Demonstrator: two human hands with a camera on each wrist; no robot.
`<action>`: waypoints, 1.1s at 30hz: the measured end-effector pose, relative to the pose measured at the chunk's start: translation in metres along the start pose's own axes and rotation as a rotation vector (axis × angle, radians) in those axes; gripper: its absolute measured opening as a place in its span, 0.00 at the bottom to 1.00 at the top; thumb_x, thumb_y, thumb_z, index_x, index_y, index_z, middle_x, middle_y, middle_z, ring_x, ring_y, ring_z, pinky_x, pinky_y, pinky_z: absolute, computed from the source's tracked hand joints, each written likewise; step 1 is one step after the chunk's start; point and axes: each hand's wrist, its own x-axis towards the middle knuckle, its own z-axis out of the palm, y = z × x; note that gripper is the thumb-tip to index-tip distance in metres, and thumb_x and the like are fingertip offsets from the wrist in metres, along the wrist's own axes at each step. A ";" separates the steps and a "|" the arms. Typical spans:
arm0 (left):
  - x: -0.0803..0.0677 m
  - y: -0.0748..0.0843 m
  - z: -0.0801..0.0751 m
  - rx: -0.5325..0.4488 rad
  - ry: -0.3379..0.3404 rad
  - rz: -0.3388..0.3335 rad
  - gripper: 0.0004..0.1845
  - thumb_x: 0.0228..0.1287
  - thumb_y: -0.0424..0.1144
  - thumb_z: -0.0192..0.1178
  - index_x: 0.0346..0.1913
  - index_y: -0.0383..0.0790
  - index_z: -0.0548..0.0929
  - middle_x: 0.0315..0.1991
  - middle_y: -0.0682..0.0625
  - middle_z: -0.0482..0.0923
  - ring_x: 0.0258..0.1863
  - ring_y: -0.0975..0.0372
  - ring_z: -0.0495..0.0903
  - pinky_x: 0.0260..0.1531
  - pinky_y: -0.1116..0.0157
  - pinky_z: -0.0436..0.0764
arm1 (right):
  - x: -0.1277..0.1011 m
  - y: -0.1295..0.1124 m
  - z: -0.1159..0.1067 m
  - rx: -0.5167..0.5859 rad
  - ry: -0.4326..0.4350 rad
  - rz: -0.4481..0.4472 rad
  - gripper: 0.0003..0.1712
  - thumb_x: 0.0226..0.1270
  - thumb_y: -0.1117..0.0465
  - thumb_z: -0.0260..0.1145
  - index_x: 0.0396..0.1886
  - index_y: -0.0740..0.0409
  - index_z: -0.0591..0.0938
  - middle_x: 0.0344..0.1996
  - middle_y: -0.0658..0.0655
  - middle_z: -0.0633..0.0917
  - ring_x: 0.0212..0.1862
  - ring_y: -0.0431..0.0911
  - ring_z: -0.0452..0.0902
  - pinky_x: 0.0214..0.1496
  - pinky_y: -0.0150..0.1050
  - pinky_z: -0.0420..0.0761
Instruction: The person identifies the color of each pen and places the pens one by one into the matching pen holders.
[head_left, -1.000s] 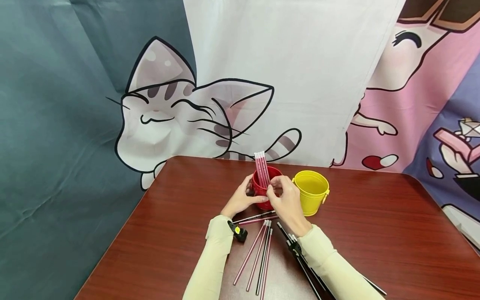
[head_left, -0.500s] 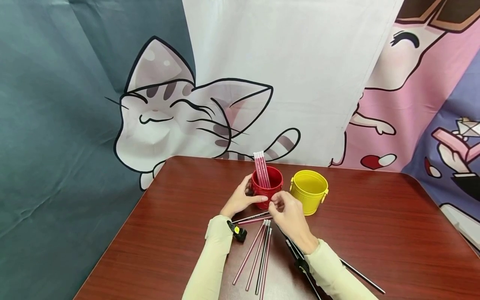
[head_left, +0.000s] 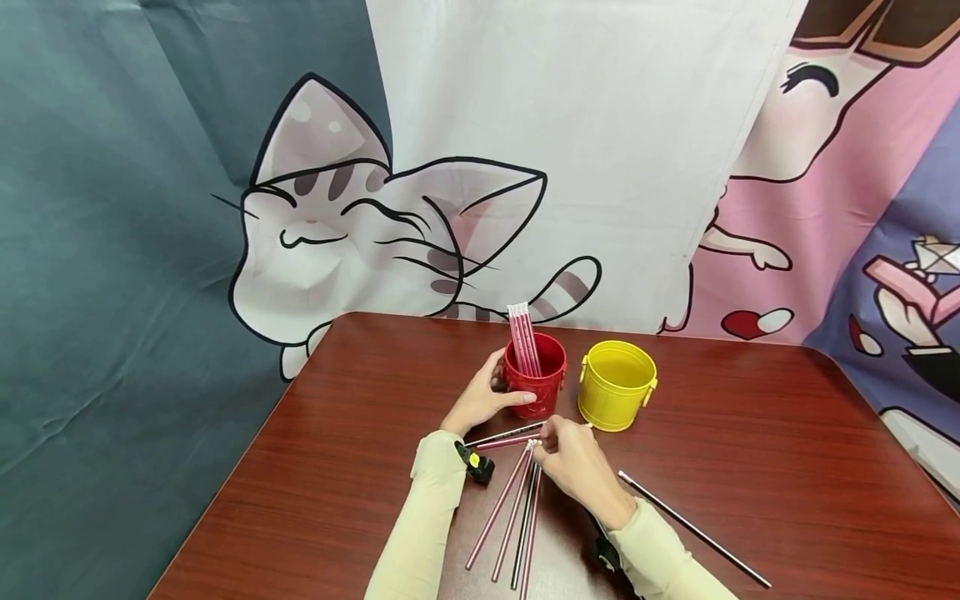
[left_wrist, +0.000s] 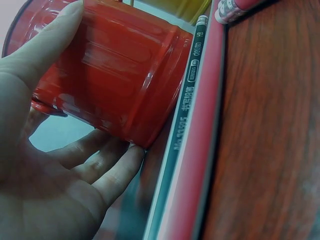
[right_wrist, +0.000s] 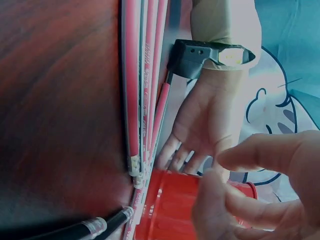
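Note:
A red bucket (head_left: 534,385) stands mid-table with several pink pencils (head_left: 522,337) upright in it. My left hand (head_left: 501,385) grips its left side, thumb across the front; the left wrist view shows the fingers curled round the bucket (left_wrist: 115,80). My right hand (head_left: 543,442) hovers low over the eraser ends of several loose pink and black pencils (head_left: 513,508) on the table. Its thumb and fingers (right_wrist: 260,155) are curved and apart, with nothing between them. In the right wrist view the red bucket (right_wrist: 170,205) sits just behind them.
A yellow bucket (head_left: 617,385) stands right of the red one. One black pencil (head_left: 693,529) lies alone to the right. Two pencils (head_left: 506,435) lie crosswise below the red bucket. The dark wooden table (head_left: 787,433) ends at a cartoon cloth backdrop (head_left: 450,167).
My right hand has drawn back from the red bucket's rim and come down to the loose pencils on the table. The left hand has kept its grip on the bucket.

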 end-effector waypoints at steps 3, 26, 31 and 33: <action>0.000 0.000 0.000 -0.001 -0.003 0.002 0.44 0.49 0.41 0.70 0.68 0.50 0.56 0.62 0.50 0.66 0.59 0.53 0.68 0.60 0.50 0.65 | -0.003 0.000 0.000 -0.049 -0.041 0.031 0.07 0.46 0.64 0.67 0.24 0.59 0.76 0.16 0.47 0.72 0.20 0.39 0.66 0.20 0.32 0.67; 0.001 0.001 0.000 0.026 -0.003 0.000 0.45 0.49 0.43 0.70 0.68 0.50 0.56 0.62 0.50 0.66 0.59 0.53 0.68 0.60 0.53 0.66 | -0.011 -0.004 0.009 -0.233 -0.270 0.175 0.13 0.43 0.59 0.67 0.15 0.55 0.70 0.16 0.53 0.72 0.19 0.46 0.65 0.17 0.44 0.64; 0.000 0.000 0.001 0.037 0.007 0.003 0.45 0.48 0.43 0.70 0.69 0.51 0.56 0.63 0.50 0.65 0.60 0.54 0.67 0.60 0.53 0.67 | -0.012 -0.004 0.008 -0.238 -0.278 0.189 0.13 0.45 0.59 0.68 0.16 0.55 0.70 0.16 0.53 0.72 0.19 0.46 0.66 0.18 0.45 0.66; 0.001 -0.001 0.001 0.039 0.008 0.001 0.45 0.48 0.43 0.70 0.69 0.51 0.56 0.63 0.50 0.65 0.60 0.54 0.67 0.59 0.54 0.67 | -0.012 -0.004 0.009 -0.231 -0.283 0.198 0.14 0.47 0.58 0.68 0.16 0.55 0.70 0.15 0.52 0.71 0.19 0.46 0.65 0.18 0.44 0.65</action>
